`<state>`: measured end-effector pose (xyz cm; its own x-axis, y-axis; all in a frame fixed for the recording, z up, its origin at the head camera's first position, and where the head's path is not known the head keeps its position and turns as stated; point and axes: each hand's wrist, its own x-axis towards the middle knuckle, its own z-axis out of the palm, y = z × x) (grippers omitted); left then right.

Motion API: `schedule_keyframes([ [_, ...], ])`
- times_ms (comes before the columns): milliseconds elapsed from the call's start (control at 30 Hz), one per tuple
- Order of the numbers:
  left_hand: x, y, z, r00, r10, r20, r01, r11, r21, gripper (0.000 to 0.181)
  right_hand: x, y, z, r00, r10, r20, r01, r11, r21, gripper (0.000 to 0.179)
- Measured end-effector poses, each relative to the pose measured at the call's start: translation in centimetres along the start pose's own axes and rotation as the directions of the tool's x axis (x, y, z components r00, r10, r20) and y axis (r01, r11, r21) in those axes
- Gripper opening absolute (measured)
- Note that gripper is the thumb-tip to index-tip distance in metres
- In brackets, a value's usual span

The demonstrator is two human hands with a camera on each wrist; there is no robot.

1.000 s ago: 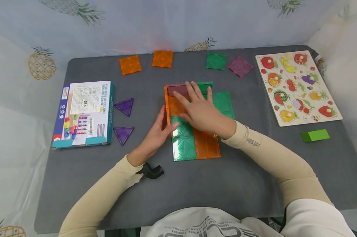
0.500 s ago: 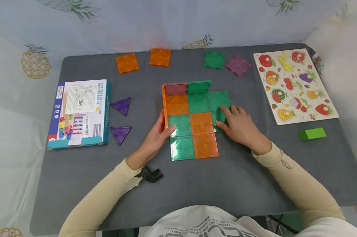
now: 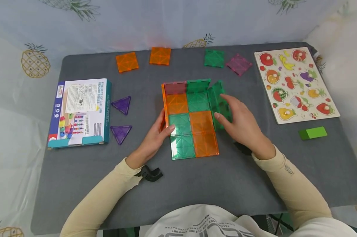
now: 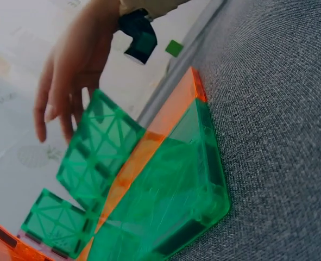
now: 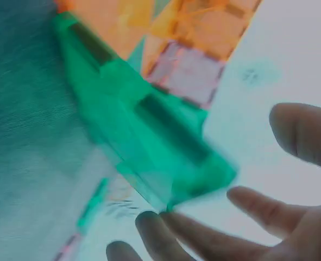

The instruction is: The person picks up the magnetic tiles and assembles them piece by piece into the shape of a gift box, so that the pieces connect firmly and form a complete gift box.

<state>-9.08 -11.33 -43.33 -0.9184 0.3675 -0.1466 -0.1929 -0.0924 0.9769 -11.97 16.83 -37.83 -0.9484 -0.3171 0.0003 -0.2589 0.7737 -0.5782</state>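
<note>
In the head view a panel of flat magnetic tiles, green [image 3: 182,146] and orange [image 3: 203,126], lies mid-table. Along its back stand a purple tile [image 3: 175,87] and a green tile [image 3: 198,85]; upright orange tiles [image 3: 164,100] line its left side. My left hand [image 3: 153,138] holds these orange tiles, thumb inside and fingers outside. Green tiles [image 3: 218,98] at the right side are tilted up. My right hand [image 3: 242,123] touches them from outside, its fingers fairly straight in the right wrist view and its thumb [image 5: 301,133] apart. My left fingertips are partly hidden.
Loose orange tiles [image 3: 127,62], a green tile [image 3: 214,58] and a purple tile [image 3: 239,64] lie at the back. Purple triangles [image 3: 120,135] and a box [image 3: 81,112] are on the left. A fruit puzzle board [image 3: 297,85] and a green block [image 3: 313,133] are right.
My right hand has gone from the back wall to the right side, where the green tiles that lay flat now tilt up. The left hand has stayed on the left side.
</note>
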Motion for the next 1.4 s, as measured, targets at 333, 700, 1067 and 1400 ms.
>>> schedule_keyframes([
  [333, -0.1, 0.0, 0.0, 0.998, -0.014, -0.057, 0.015, 1.0, 0.02, 0.073, -1.9, -1.5, 2.4, 0.868, -0.491, -0.07, 0.467, 0.857, -0.216, 0.058],
  [700, 0.0, 0.3, 0.0, 0.992, -0.062, -0.109, 0.063, 0.998, -0.002, 0.068, -2.7, -2.0, 7.3, 0.746, -0.568, 0.348, 0.662, 0.575, -0.48, 0.067],
  [1067, 0.3, 0.5, 0.1, 0.993, -0.044, -0.108, 0.041, 0.999, -0.03, 0.066, -1.0, -3.1, 3.8, 0.656, -0.711, 0.255, 0.707, 0.459, -0.538, 0.062],
  [1400, 0.1, 0.6, -0.3, 0.994, -0.048, -0.097, 0.044, 0.998, -0.038, 0.061, 2.1, -3.9, -0.1, 0.785, -0.603, 0.139, 0.596, 0.677, -0.432, 0.053],
])
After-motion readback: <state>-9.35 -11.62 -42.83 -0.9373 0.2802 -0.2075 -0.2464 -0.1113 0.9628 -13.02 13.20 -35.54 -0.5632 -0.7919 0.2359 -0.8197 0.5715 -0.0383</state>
